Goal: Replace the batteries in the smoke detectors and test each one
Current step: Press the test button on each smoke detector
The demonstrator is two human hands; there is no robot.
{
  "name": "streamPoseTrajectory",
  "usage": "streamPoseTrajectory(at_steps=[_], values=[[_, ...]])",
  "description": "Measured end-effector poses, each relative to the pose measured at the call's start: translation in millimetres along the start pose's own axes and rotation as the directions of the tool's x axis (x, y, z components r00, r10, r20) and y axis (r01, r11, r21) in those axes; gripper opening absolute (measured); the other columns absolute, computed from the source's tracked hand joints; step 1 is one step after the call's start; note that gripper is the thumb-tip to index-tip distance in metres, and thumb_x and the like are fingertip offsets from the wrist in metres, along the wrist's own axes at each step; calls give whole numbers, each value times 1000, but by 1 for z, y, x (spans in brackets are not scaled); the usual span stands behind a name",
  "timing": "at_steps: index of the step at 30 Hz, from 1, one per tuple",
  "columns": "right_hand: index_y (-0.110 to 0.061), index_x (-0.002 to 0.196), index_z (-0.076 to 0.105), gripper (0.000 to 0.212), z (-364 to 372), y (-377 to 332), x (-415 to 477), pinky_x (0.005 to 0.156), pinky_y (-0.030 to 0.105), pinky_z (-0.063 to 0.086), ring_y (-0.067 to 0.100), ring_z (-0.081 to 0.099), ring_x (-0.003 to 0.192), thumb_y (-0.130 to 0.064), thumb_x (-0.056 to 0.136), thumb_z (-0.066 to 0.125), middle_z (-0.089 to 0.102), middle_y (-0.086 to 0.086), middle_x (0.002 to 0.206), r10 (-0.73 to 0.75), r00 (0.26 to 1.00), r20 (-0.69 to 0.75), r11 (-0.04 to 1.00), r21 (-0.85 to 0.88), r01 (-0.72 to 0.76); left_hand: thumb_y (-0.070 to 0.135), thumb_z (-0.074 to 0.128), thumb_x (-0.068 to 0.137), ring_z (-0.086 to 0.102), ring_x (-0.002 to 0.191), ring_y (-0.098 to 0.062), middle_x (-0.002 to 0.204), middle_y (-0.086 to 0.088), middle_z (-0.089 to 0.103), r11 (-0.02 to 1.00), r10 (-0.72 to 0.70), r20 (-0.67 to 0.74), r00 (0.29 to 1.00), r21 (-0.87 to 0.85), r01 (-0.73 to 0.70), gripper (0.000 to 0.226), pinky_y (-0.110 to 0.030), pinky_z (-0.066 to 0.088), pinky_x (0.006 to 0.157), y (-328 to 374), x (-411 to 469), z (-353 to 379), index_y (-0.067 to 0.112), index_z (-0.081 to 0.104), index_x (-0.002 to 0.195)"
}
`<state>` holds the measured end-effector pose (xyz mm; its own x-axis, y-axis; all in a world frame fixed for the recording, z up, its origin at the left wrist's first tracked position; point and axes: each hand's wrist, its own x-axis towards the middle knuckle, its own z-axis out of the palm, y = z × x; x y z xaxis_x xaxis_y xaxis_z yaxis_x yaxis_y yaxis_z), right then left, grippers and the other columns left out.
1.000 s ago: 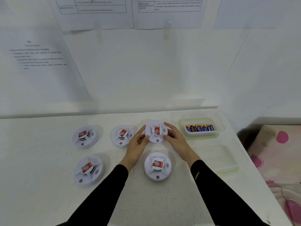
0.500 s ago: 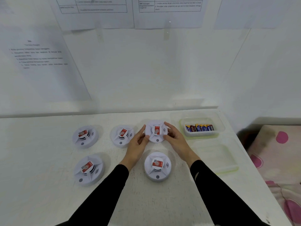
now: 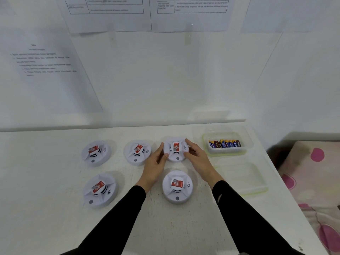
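Back-row smoke detector (image 3: 176, 149) sits on bench (image 3: 46, 181) | left grip (image 3: 156, 161) and right grip (image 3: 197, 159) hold its rim from opposite sides; I judge for twisting it open | batteries (image 3: 224, 144) in clear tub (image 3: 246, 142) nearby, handy for the swap.

Both arms, in black sleeves (image 3: 239, 208), reach forward as the left hand (image 3: 156, 162) grips the left rim of the far smoke detector (image 3: 176, 150) between thumb and forefinger, and the right hand (image 3: 197, 159) curls round its right rim, wrists angled inward.
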<state>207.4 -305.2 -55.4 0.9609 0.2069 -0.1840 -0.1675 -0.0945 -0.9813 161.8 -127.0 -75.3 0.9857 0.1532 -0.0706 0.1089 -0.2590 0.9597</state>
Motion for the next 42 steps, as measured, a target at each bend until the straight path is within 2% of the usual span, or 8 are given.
streamPoseTrajectory(at_steps=[5,16,21,25,30,34,38,42], values=[[-16,143,45,52,0,-1,-3,85,15,47,10,57,112,-4,94,57,60,0,125,39,999,-4,999,5,-39,27,52,103,38,135,-1,151,5,44,1000,-23,-7,1000,15,23,53,-12,31,103,2,-2,1,18,37,152],[-17,145,41,53,-2,0,-8,108,32,41,14,50,126,-12,95,57,51,2,141,78,997,27,996,-56,-76,25,52,103,40,140,-12,152,0,46,998,-37,-59,998,52,40,50,-22,31,111,3,-7,7,17,40,150],[-21,143,42,52,-1,-14,-13,101,22,37,12,43,129,-3,95,52,46,0,140,53,999,0,997,-52,-53,12,48,103,43,134,-3,146,7,48,999,26,-173,985,-28,-31,45,-9,35,104,16,-19,5,18,43,147],[-26,132,54,50,16,-30,-23,93,17,41,7,48,120,3,94,40,51,-7,134,-68,995,-71,996,-67,64,7,48,102,59,121,-5,127,11,62,979,119,-326,938,-116,-165,35,-21,46,101,33,-27,-21,32,58,125],[-16,125,59,48,80,-52,-36,86,5,41,12,52,116,10,90,38,56,-1,129,-174,985,3,963,-208,171,3,46,100,59,116,-14,125,2,64,996,54,-439,897,-44,-82,31,-10,44,89,36,-19,-82,19,60,122],[-5,139,43,51,127,-53,-35,105,22,34,22,41,134,6,89,43,44,9,144,-50,995,87,925,-371,78,5,46,100,50,129,-20,143,-7,52,989,-86,-348,934,84,122,38,-20,37,96,19,-15,-113,8,49,138],[2,150,15,66,150,-50,-21,106,32,33,32,30,139,-8,93,47,27,19,151,177,983,53,853,-507,-127,17,46,103,42,138,-25,156,-12,36,961,-218,-227,949,116,249,51,-32,34,109,10,-6,-128,10,30,151],[0,146,22,69,161,-40,-17,112,41,32,36,29,136,-20,89,55,24,21,146,234,972,-11,826,-525,-205,28,45,103,50,131,-27,151,-12,43,939,-292,-84,953,162,302,54,-39,40,110,3,7,-136,14,29,153]])
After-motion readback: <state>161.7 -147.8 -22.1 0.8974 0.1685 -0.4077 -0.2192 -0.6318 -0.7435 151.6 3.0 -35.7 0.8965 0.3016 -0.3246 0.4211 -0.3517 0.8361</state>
